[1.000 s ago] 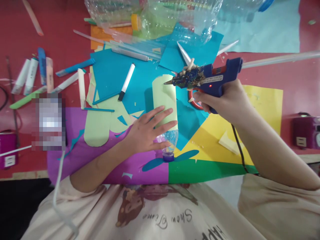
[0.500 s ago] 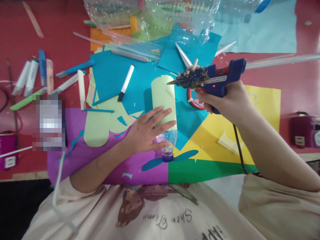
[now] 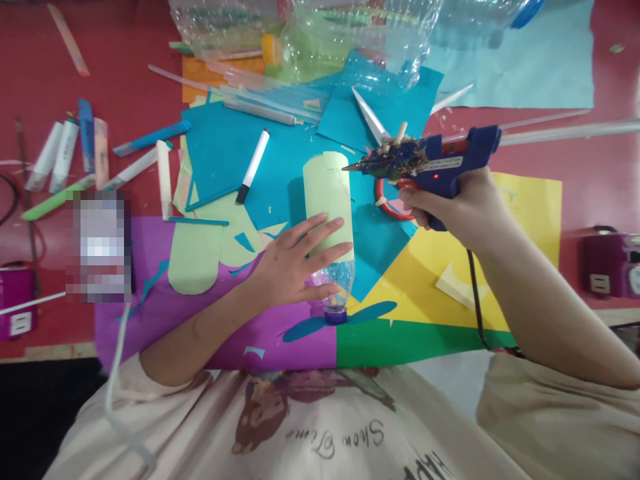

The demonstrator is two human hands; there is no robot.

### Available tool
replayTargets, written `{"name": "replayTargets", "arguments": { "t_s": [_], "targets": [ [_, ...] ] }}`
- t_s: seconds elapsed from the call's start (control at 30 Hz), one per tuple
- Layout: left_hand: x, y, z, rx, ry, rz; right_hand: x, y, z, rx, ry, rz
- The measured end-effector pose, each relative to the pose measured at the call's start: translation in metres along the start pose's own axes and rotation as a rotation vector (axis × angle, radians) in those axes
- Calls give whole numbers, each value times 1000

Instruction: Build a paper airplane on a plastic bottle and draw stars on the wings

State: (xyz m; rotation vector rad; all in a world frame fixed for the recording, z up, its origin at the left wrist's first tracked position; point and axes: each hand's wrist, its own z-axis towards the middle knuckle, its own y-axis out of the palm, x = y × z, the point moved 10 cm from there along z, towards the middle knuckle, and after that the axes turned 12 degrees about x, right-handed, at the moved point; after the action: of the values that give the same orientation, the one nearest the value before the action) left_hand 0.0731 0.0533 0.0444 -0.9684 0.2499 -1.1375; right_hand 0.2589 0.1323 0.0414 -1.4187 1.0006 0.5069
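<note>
Now has, on coloured paper [image 3: 220, 143], one pale-green-wrapped bottle [image 3: 326, 193] pointing its one purple cap [image 3: 335, 315] bodyward along a front-to-back long axis; lays the left hand [image 3: 283, 267] over it, loosely splayed. Grips one blue glue gun [image 3: 425, 163] in the closed right hand [image 3: 463, 200], aiming left over the bottle's far end.
</note>
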Motion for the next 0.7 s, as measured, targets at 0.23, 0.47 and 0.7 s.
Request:
{"name": "replayTargets", "arguments": {
  "t_s": [0.23, 0.47, 0.7],
  "targets": [
    [-1, 1, -1, -19, -10, -16, 2, -4, 2, 28, -13, -52],
    [-1, 3, -2, -38, -11, -8, -13, -4, 0, 9, -78, 137],
    [-2, 4, -2, -45, -7, 4, -13, 17, -5, -64, 10, 105]
  ]
}}
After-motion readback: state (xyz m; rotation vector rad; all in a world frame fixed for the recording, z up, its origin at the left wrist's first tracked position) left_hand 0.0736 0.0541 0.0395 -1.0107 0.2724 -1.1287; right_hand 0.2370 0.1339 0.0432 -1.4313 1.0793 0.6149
